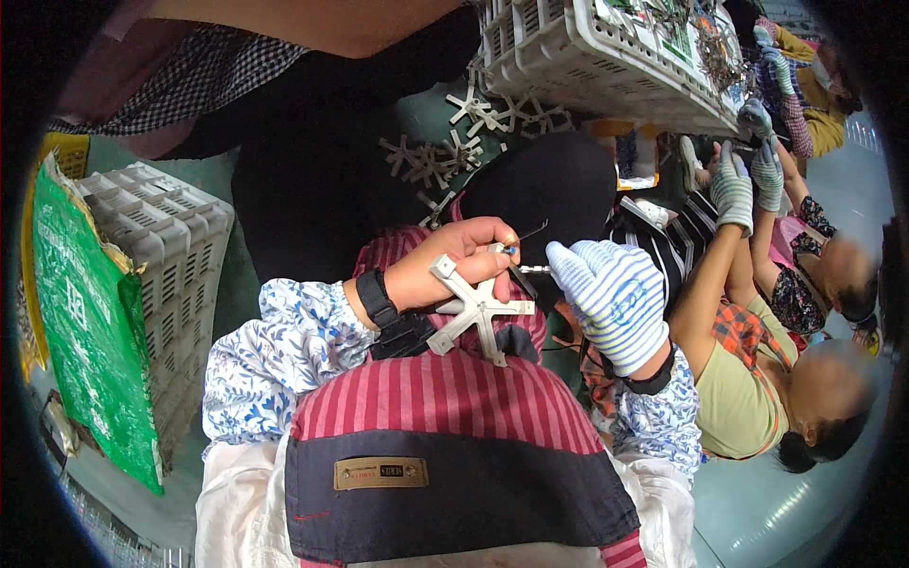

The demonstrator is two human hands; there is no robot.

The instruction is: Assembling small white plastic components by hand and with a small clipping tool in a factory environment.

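My bare left hand (450, 265) is closed on a cream-coloured star-shaped bracket (480, 308) with several arms, held above my lap. Between its fingertips shows a small blue piece (511, 250), with a thin dark wire hooked at its end (536, 230) sticking out beyond. In a blue-and-white striped knit glove, my right hand (614, 301) is closed around a short silvery metal rod (536, 270). The rod points left toward the bracket and my left fingertips. Whether it touches them I cannot tell, and the rest of it is hidden in the glove.
Several similar star brackets (431, 161) lie on the floor ahead. Beyond stands a white plastic crate (606, 71) filled with mixed parts. At left, a green sack (90, 322) leans on another crate (180, 246). Co-workers in striped gloves (732, 194) sit at the right.
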